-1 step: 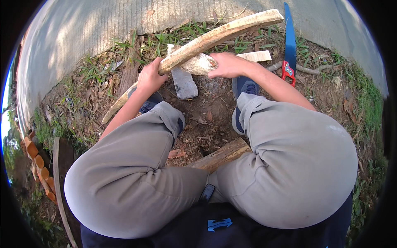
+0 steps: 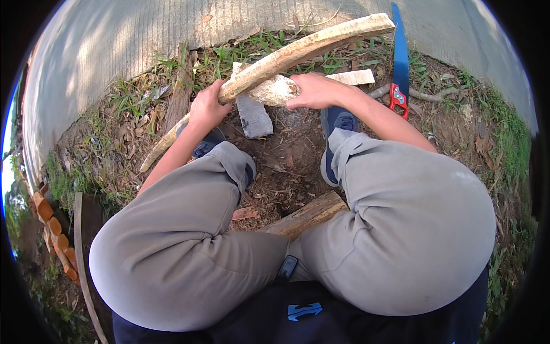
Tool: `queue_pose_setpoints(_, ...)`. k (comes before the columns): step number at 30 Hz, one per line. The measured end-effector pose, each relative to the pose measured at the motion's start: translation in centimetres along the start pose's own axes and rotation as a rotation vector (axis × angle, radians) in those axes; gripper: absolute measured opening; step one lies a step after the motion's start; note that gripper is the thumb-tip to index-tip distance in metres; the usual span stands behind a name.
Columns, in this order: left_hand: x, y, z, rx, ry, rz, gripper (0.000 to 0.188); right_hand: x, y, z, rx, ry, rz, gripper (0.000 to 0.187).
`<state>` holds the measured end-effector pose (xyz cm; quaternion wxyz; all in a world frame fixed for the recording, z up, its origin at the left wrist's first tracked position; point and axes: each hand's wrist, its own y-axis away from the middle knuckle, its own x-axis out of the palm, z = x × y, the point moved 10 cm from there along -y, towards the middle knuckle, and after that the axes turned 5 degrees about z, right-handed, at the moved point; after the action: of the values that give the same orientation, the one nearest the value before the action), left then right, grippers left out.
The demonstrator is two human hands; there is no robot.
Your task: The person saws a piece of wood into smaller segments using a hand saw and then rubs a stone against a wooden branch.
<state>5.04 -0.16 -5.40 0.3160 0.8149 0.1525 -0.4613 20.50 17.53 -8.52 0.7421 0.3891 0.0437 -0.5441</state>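
Note:
My left hand (image 2: 207,108) is closed round a long curved length of split wood (image 2: 303,50) near its bend. The wood slants up to the far right, and a thinner strip (image 2: 163,146) reaches back past my left wrist; whether they are one piece is hidden by the hand. Under the curved wood lies a short, pale, rough-barked log (image 2: 274,90). My right hand (image 2: 316,92) grips the log's right end, thumb toward me and fingers over the far side. A grey flat block (image 2: 254,117) lies just below the log.
A hand saw (image 2: 400,63) with blue blade and red handle lies at the far right, beside a thin branch (image 2: 435,96). A pale offcut (image 2: 352,77) sits past my right forearm. Another log (image 2: 309,215) lies between my legs. Corrugated sheeting (image 2: 143,51) borders the far side.

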Motion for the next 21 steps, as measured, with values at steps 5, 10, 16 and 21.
queue_pose_setpoints(5, -1.2, 0.1, 0.5, 0.002, -0.023, -0.033, 0.054, 1.2, 2.1, -1.1, 0.075, -0.363, 0.162, 0.044)
queue_pose_setpoints(10, -4.0, -0.8, 1.6, -0.043, -0.225, -0.047, 0.052, 2.0, 6.1, -5.9, 0.123, -0.348, 0.274, 0.039)
queue_pose_setpoints(16, -2.5, 0.1, 5.0, -0.105, -0.301, 0.127, 0.055, 0.7, 7.1, -4.8, 0.209, 0.268, 0.096, 0.062)
queue_pose_setpoints(21, -0.2, 3.4, 7.1, -0.047, -0.156, 0.064, 0.056, 3.3, 5.7, -3.5, 0.081, 0.468, 0.169, 0.088)
